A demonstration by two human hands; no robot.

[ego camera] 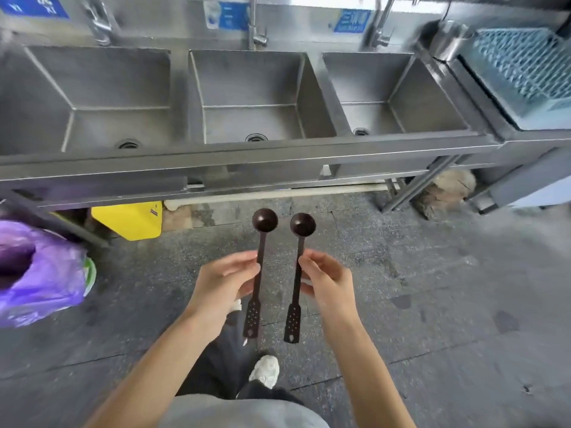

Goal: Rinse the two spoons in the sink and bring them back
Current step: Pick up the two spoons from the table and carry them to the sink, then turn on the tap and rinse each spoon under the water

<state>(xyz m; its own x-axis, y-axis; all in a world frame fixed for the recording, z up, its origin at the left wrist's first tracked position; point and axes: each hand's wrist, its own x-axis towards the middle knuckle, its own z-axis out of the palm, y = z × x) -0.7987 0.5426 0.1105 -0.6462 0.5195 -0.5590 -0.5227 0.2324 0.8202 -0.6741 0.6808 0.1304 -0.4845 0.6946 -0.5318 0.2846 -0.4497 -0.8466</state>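
Two dark brown long-handled spoons are held upright side by side over the floor, bowls pointing toward the sinks. My left hand (224,281) pinches the handle of the left spoon (264,220). My right hand (329,282) pinches the handle of the right spoon (302,224). Each handle ends in a flat perforated paddle below my fingers. A steel unit with three basins stands ahead; the middle sink (256,118) lies straight in front, with a tap (256,32) above it. All three basins look dry and hold nothing.
A purple plastic bag (40,273) hangs at the left. A yellow bin (129,219) sits under the sink frame. A blue rack (522,63) and a steel pot (448,38) stand at the right. My feet are on the grey stone floor (432,304).
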